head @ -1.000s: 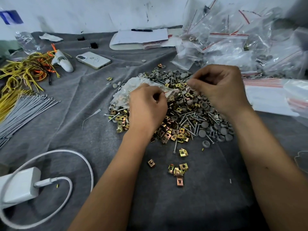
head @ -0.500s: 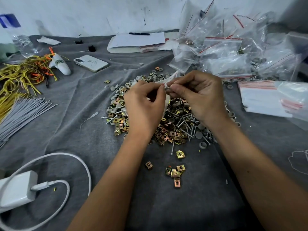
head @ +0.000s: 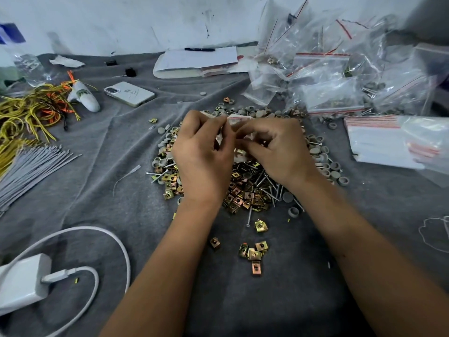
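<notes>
Right hand [head: 279,152] has neared left hand [head: 204,164], bag [head: 240,119] pinched between (over hardware [head: 245,190]).

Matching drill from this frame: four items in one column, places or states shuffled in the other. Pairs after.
1 phone
2 charger
3 pen
4 small plastic bag

A lies on the paper pad
B pinched by left hand and right hand
C near left, cable plugged in
D flat on the grey cloth, far left of the hardware pile

Pairs: 1-D, 2-C, 3-A, 4-B
</notes>
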The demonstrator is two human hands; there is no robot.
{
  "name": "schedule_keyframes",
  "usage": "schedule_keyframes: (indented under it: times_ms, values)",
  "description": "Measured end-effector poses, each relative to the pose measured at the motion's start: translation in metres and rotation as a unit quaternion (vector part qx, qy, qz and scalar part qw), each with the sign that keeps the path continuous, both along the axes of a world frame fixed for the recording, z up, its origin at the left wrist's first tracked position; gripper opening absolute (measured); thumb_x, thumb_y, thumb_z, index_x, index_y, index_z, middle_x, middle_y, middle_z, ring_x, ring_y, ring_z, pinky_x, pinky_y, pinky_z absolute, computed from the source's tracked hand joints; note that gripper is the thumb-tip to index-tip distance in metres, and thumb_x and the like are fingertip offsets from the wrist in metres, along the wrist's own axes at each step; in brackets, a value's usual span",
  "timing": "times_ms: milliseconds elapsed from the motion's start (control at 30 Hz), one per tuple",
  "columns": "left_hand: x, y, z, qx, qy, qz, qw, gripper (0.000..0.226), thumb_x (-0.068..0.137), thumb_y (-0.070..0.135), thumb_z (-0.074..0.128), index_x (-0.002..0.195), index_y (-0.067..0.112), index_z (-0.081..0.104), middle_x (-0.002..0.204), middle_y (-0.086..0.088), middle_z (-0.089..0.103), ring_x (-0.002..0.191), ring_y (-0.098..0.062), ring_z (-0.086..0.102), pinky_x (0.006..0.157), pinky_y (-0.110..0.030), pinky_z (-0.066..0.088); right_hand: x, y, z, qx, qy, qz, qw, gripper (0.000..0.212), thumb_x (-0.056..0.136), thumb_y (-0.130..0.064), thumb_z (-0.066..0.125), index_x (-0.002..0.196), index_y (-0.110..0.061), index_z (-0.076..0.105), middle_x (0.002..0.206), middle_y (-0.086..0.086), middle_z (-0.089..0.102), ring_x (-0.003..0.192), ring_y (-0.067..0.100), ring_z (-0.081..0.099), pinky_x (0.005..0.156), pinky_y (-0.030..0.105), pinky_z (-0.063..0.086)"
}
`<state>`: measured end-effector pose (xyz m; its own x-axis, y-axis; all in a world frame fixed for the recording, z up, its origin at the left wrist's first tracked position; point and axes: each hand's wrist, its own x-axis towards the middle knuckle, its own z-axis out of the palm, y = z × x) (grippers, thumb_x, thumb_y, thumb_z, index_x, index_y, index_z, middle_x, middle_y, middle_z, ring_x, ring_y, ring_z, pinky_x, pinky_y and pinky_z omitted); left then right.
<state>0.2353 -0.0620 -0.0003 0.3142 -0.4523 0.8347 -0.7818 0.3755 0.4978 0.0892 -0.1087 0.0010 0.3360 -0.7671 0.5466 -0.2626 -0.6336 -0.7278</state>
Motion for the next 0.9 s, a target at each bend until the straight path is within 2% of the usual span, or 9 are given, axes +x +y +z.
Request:
schedule_keyframes:
  times_ms: [67, 167, 233, 333, 400, 533, 633, 800, 900]
  values:
    - [0.002, -0.001, -0.001, 0.002, -0.01, -0.005, 1.0, 0.008, 0.092, 0.008, 0.074, 0.09, 0.002, 0.08, 0.076, -0.009, 0.059, 0.063, -0.017, 0.053, 0.056, -0.026, 0.04, -0.001, -0.001, 0.0, -0.006, 0.009, 0.004, 1.0, 0.02, 0.085, -0.005, 0.079, 0.105, -0.007, 0.08, 0.11, 0.002, 0.077, 0.099, 0.012, 0.074, 0.083, 0.032, 0.061]
    - [0.004, -0.002, -0.001, 0.004, -0.02, 0.003, 1.0, 0.011, 0.093, 0.009, 0.073, 0.088, 0.001, 0.079, 0.075, -0.01, 0.059, 0.061, -0.021, 0.053, 0.054, -0.032, 0.041, -0.009, -0.003, 0.004, 0.049, -0.051, -0.008, 0.997, 0.022, 0.087, -0.007, 0.079, 0.107, -0.014, 0.079, 0.103, -0.003, 0.078, 0.088, 0.009, 0.076, 0.066, 0.015, 0.056]
    - [0.008, -0.003, -0.001, -0.005, -0.018, 0.02, 1.0, 0.013, 0.093, 0.01, 0.073, 0.087, 0.0, 0.079, 0.075, -0.011, 0.058, 0.06, -0.022, 0.052, 0.054, -0.032, 0.04, -0.022, -0.004, 0.009, 0.052, -0.064, -0.013, 0.997, 0.017, 0.086, -0.011, 0.081, 0.103, -0.014, 0.078, 0.096, -0.004, 0.079, 0.085, 0.011, 0.076, 0.066, 0.016, 0.057]
    - [0.009, -0.004, -0.002, 0.005, -0.023, 0.027, 0.999, 0.011, 0.092, 0.01, 0.074, 0.087, 0.001, 0.079, 0.076, -0.01, 0.059, 0.062, -0.023, 0.053, 0.056, -0.031, 0.038, -0.046, -0.006, 0.019, 0.058, 0.065, 0.037, 0.995, 0.012, 0.082, -0.021, 0.085, 0.094, -0.021, 0.08, 0.091, -0.013, 0.076, 0.087, 0.004, 0.071, 0.075, 0.013, 0.054]
    - [0.007, -0.004, -0.003, 0.034, -0.029, 0.016, 0.999, 0.009, 0.091, 0.009, 0.075, 0.088, 0.003, 0.08, 0.078, -0.009, 0.061, 0.064, -0.022, 0.055, 0.055, -0.033, 0.041, -0.055, -0.007, 0.022, 0.081, 0.193, 0.065, 0.976, 0.013, 0.076, -0.033, 0.088, 0.086, -0.036, 0.08, 0.097, -0.022, 0.071, 0.098, -0.004, 0.063, 0.082, 0.008, 0.042]
    - [0.006, -0.007, -0.006, 0.096, -0.012, -0.01, 0.995, 0.007, 0.089, 0.008, 0.074, 0.087, 0.005, 0.08, 0.081, -0.008, 0.065, 0.066, -0.024, 0.058, 0.058, -0.041, 0.048, -0.056, -0.007, 0.022, 0.141, 0.351, 0.086, 0.922, 0.025, 0.071, -0.046, 0.089, 0.09, -0.055, 0.075, 0.113, -0.022, 0.048, 0.117, 0.003, 0.041, 0.099, 0.027, 0.039]
    - [0.005, -0.008, -0.006, 0.109, -0.01, -0.02, 0.994, 0.007, 0.088, 0.007, 0.074, 0.085, 0.005, 0.08, 0.079, -0.008, 0.065, 0.065, -0.025, 0.058, 0.058, -0.043, 0.048, -0.048, -0.006, 0.019, 0.116, 0.4, 0.059, 0.907, 0.024, 0.069, -0.051, 0.087, 0.089, -0.053, 0.074, 0.113, -0.02, 0.043, 0.119, 0.01, 0.033, 0.112, 0.046, 0.031]
    - [0.004, -0.01, -0.008, 0.112, -0.002, -0.031, 0.993, 0.006, 0.087, 0.008, 0.074, 0.084, 0.007, 0.079, 0.079, -0.005, 0.066, 0.066, -0.02, 0.059, 0.059, -0.041, 0.05, -0.047, -0.006, 0.021, 0.088, 0.311, 0.067, 0.944, 0.017, 0.076, -0.047, 0.082, 0.087, -0.037, 0.075, 0.109, -0.017, 0.056, 0.115, 0.011, 0.043, 0.106, 0.045, 0.034]
    - [0.005, -0.011, -0.008, 0.112, -0.003, -0.037, 0.993, 0.006, 0.087, 0.008, 0.074, 0.083, 0.008, 0.079, 0.078, -0.003, 0.066, 0.065, -0.017, 0.059, 0.06, -0.039, 0.05, -0.049, -0.009, 0.022, 0.073, 0.191, 0.064, 0.977, 0.008, 0.089, -0.031, 0.077, 0.097, -0.03, 0.076, 0.101, -0.018, 0.07, 0.103, -0.001, 0.062, 0.093, 0.019, 0.043]
